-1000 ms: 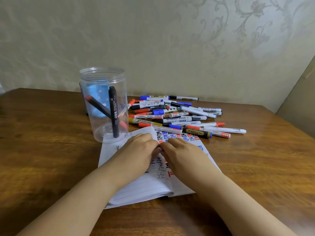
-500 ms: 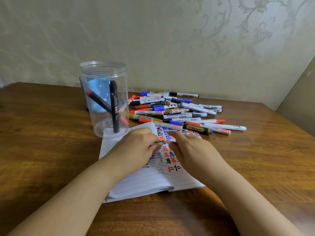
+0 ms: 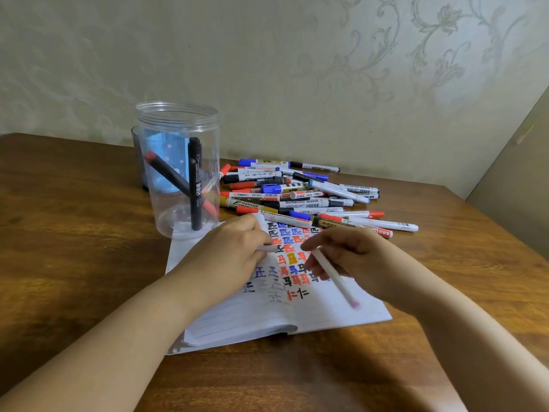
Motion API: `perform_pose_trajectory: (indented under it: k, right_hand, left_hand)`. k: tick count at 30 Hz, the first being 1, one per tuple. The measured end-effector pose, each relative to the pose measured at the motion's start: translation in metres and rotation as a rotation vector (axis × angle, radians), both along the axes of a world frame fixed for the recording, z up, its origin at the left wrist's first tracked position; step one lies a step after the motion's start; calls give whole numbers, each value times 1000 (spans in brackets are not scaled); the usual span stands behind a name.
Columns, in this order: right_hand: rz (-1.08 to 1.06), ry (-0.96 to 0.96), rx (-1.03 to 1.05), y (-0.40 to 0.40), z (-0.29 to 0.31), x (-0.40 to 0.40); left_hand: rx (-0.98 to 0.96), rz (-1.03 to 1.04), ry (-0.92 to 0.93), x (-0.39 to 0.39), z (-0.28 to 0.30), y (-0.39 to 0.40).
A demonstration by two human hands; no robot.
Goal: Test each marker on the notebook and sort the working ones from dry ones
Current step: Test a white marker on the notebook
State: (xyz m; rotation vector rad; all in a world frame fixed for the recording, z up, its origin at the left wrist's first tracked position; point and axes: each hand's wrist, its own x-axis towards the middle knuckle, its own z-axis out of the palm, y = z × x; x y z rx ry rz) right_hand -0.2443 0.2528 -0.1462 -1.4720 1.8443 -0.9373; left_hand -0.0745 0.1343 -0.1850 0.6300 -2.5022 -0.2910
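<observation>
An open notebook (image 3: 326, 316) lies on the wooden table, its page covered with red, blue, black and yellow test marks. My right hand (image 3: 353, 257) holds a white marker (image 3: 334, 275) above the page, its pinkish end pointing toward me. My left hand (image 3: 234, 248) rests on the left page and pinches what looks like the white cap (image 3: 269, 248). A pile of several markers (image 3: 297, 197) lies just beyond the notebook. A clear plastic jar (image 3: 178, 168) at the notebook's far left corner holds two dark markers.
A dark container (image 3: 138, 162) with something blue stands behind the jar. The wall runs close behind the table. The table's right edge (image 3: 490, 233) slants away at the right, with a beige panel beyond it.
My hands were together at the middle of the page. They have pulled apart, the right one drawing the white marker out to the right and the left keeping the cap.
</observation>
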Motion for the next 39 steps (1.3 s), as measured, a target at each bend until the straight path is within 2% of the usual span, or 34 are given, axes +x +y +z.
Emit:
perform_pose_trajectory:
  k: [2,9,12,25,31,39]
  right_hand:
    - [10,-128,15,3,-6,-2]
    - [-143,-83,-93,3,-37,3]
    - [-162,-159,-156,6,-40,5]
    - [-219,135,-171,6,-51,2]
    - [-222,195,-136,4,-52,5]
    - [-218,169,-133,6,-51,3]
  left_hand:
    - [16,3,-16,0,0,1]
    - [-61,-52,-30,0,-6,2]
    - [-125,-89,-40,-2,-9,1]
    - [-144,-114,-34,-2,-12,2]
    - [-149,-116,-31,-1,-13,1]
    - [-82,-90,-29,-1,-12,2]
